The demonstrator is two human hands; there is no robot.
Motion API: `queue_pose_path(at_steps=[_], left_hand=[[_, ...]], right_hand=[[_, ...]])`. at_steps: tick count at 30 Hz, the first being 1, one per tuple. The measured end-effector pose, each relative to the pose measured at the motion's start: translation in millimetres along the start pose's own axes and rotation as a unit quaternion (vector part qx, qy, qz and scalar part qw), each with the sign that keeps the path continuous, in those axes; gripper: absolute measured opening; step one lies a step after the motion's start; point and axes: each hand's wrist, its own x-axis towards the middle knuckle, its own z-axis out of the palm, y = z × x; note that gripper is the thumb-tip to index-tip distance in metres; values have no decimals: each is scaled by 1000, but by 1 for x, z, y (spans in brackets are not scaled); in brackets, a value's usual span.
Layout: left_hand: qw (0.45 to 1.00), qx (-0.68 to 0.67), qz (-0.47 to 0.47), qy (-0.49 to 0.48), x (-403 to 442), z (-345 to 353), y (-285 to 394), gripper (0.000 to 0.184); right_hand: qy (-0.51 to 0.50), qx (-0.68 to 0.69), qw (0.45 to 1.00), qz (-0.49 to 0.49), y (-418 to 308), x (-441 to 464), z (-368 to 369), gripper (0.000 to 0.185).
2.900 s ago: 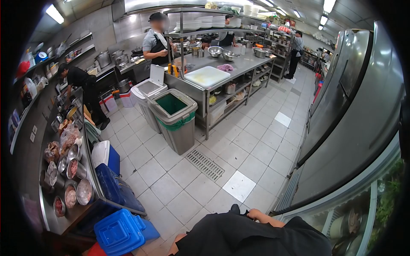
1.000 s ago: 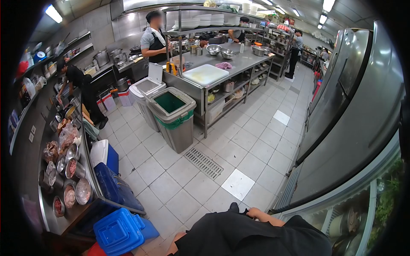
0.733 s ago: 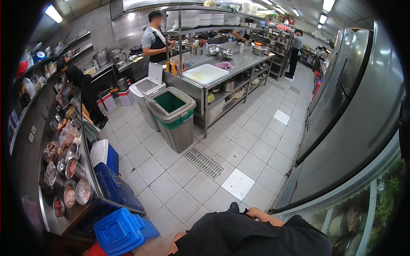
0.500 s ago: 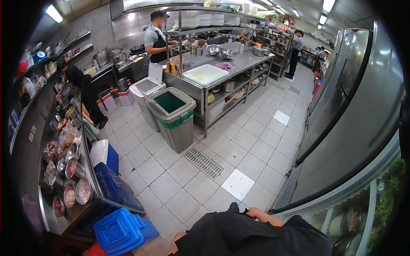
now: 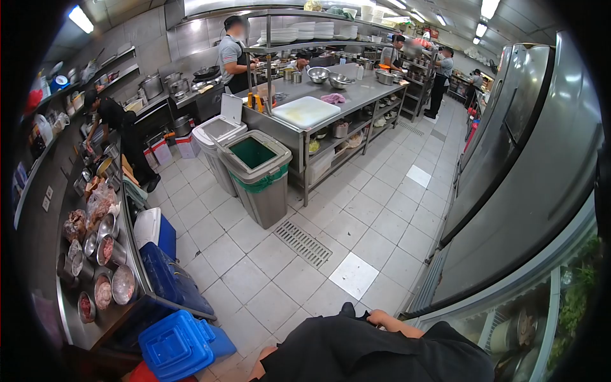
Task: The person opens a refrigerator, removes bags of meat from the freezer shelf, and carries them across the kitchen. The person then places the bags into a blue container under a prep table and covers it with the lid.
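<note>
At the bottom of the view, my right hand (image 5: 380, 318) is low in front of my black clothing (image 5: 344, 347), close to the dark tip of a shoe (image 5: 347, 309). Its fingers look curled in, and a small dark bit shows at their edge; what they hold, if anything, is too small to make out. Of my left arm only a patch of bare skin (image 5: 262, 364) shows beside the clothing. My left hand itself is out of sight.
Grey bin (image 5: 261, 197) with a green liner stands by the steel worktable (image 5: 369, 95). A blue lidded box (image 5: 175, 347) and steel counter (image 5: 143, 280) with meat bowls are left. Tall fridges (image 5: 509, 159) line the right. Several co-workers stand farther back.
My hand and body stay in place. At the far side of the worktable, a co-worker has straightened up into view; others farther back have shifted slightly.
</note>
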Motion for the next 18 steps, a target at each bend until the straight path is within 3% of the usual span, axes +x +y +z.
queue_pose_path(at_steps=[18], left_hand=[[1000, -2, -5, 0, -1, -4, 4, 37]], right_hand=[[-5, -5, 1000, 3, 0, -2, 0, 34]])
